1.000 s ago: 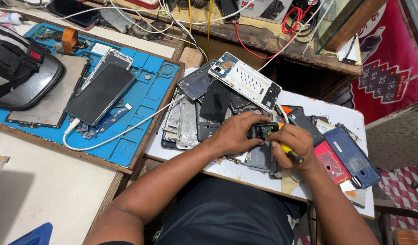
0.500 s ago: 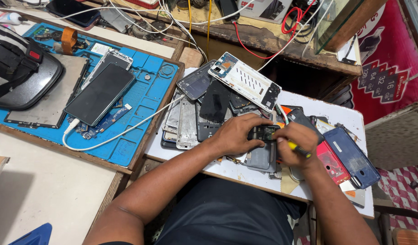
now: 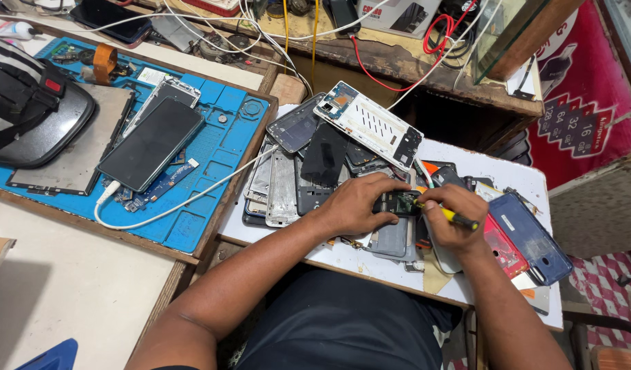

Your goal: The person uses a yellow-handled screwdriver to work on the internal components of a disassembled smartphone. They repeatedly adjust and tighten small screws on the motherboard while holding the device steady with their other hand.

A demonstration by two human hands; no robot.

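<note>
My left hand (image 3: 353, 205) presses down on a small dark phone part (image 3: 397, 203), its green circuit board exposed, which lies on a heap of phone frames (image 3: 288, 185) on the white table (image 3: 514, 179). The fingers curl around the part's left edge; this grip is closed on it. My right hand (image 3: 452, 218) grips a yellow-handled screwdriver (image 3: 447, 214), fingers wrapped tight, and the tip meets the part's right side.

Judgement on handling: the part looks light, stiff and fragile, with bare components on top. It is best held by its outer edges, as the left hand does, never on the board face. It rests on uneven scrap and may slide under tool pressure.

Surroundings: a white phone frame (image 3: 367, 125) lies slantwise above the heap. A blue phone back (image 3: 528, 236) and a red one (image 3: 502, 245) lie just beside my right hand. To the left, a blue work mat (image 3: 212, 147) carries a dark phone (image 3: 151, 142) and a white cable (image 3: 185, 200).

Packages and signs: a white box with dark print (image 3: 397, 14) stands at the top edge. A red sign with dark card-shaped emblems (image 3: 579, 113) hangs at the right.
</note>
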